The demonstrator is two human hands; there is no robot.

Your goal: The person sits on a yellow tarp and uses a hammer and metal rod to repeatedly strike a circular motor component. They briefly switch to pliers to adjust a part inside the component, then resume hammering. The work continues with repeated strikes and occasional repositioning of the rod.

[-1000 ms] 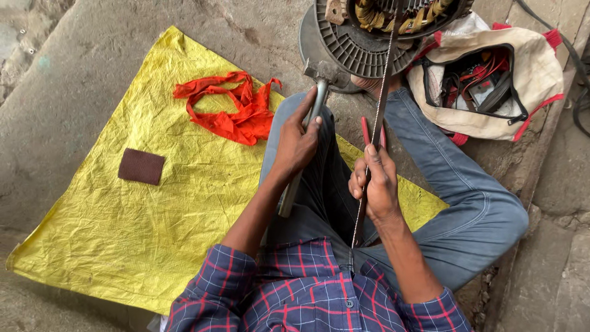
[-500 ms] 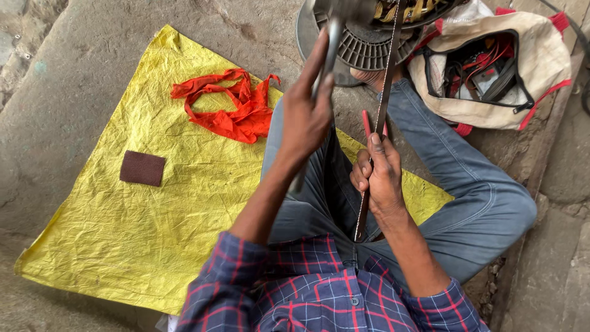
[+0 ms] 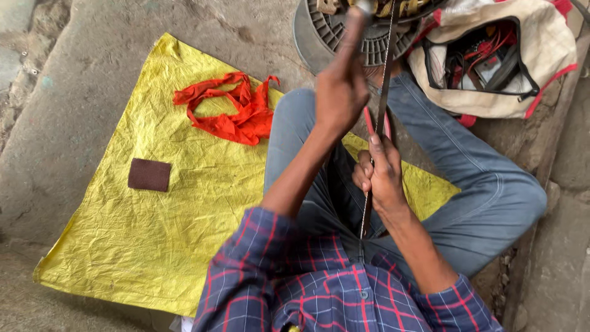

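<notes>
My left hand (image 3: 340,92) is raised and closed around the handle of a hammer (image 3: 362,15), whose head is near the top edge. My right hand (image 3: 380,175) grips a long thin metal rod (image 3: 385,74) with red-handled pliers beside it; the rod's far end reaches into a round grey motor housing (image 3: 344,37) with copper windings, held between my legs. I sit on the ground in blue jeans and a plaid shirt.
A crumpled yellow sheet (image 3: 160,209) is spread on the concrete floor, with an orange rag (image 3: 230,114) and a small dark brown pad (image 3: 149,174) on it. An open beige tool bag (image 3: 498,61) with red trim lies at the upper right.
My left hand has lifted the hammer upward, away from my lap toward the motor housing. My right hand keeps the rod in place.
</notes>
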